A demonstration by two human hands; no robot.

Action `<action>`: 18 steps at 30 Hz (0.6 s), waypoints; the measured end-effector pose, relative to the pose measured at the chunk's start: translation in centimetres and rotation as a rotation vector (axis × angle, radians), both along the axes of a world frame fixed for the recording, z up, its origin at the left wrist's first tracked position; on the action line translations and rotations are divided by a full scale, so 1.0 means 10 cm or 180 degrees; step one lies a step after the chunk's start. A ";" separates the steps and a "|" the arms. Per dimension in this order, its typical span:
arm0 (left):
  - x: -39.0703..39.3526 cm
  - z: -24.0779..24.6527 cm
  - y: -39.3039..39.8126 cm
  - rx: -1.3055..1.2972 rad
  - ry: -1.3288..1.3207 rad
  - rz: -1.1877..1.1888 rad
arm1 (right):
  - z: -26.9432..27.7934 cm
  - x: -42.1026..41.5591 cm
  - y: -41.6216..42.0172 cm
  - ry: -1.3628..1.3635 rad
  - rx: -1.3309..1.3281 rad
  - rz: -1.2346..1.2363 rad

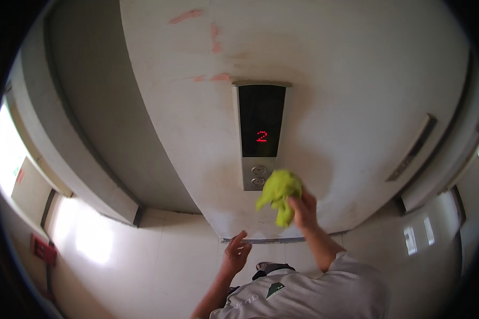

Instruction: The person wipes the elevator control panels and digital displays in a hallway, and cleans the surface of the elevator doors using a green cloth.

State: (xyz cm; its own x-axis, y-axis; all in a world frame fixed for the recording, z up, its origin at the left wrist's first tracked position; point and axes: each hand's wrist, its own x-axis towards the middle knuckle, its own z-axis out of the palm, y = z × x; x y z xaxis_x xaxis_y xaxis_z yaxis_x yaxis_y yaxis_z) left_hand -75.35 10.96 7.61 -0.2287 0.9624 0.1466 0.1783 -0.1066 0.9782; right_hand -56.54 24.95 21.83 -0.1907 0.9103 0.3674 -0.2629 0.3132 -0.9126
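Observation:
A bunched yellow-green cloth (281,193) is held in my right hand (303,207), just below and right of the two round buttons on an elevator call panel (246,175). Whether the cloth touches the panel I cannot tell. The metal-framed panel is mounted on a white wall (343,99), and its black display (261,115) shows a lit red digit. Lower and to the left, my left hand (237,251) is empty, its fingers apart and slightly bent, near the foot of the wall.
Reddish marks (216,40) and smudges stain the wall. A second, narrow panel (413,147) is at the right. Grey surfaces flank the wall's left edge. A red box (44,250) stands low at the far left. Glossy floor tiles (175,255) reflect bright light.

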 end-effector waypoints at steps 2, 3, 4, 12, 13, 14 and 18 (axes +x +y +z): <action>-0.34 -0.27 -0.29 -0.0256 0.0467 0.0012 | 0.48 -0.02 0.13 0.0042 0.0549 -0.0608; -0.55 -0.49 -0.49 -0.0435 0.0777 0.0078 | 0.76 -0.10 0.21 0.0346 0.0671 -0.0795; -0.76 -0.74 -0.68 -0.0871 0.0919 0.0079 | 0.98 -0.11 0.35 0.0096 0.1205 -0.1122; -1.73 -1.92 -1.91 -0.2660 -0.1025 0.1021 | 1.66 -0.43 0.90 -0.1171 0.2596 -0.2592; -1.77 -2.01 -2.08 -0.2702 -0.0914 0.1178 | 1.62 -0.51 0.87 -0.1309 0.2692 -0.2743; -1.76 -2.13 -2.19 -0.2813 -0.0979 0.1349 | 1.53 -0.56 0.86 -0.1399 0.2421 -0.2635; -1.59 -2.47 -2.60 -0.3097 -0.1513 0.2065 | 0.80 -0.59 0.77 -0.1740 0.2610 -0.2609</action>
State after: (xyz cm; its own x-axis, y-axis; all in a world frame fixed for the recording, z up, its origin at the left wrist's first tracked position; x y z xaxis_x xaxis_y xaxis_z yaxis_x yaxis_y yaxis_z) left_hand -91.26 -15.01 -17.05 -0.5338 0.3168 -0.7840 -0.4622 0.6671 0.5843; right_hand -62.46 32.63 29.83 0.0126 0.3782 0.9256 0.6191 0.7240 -0.3042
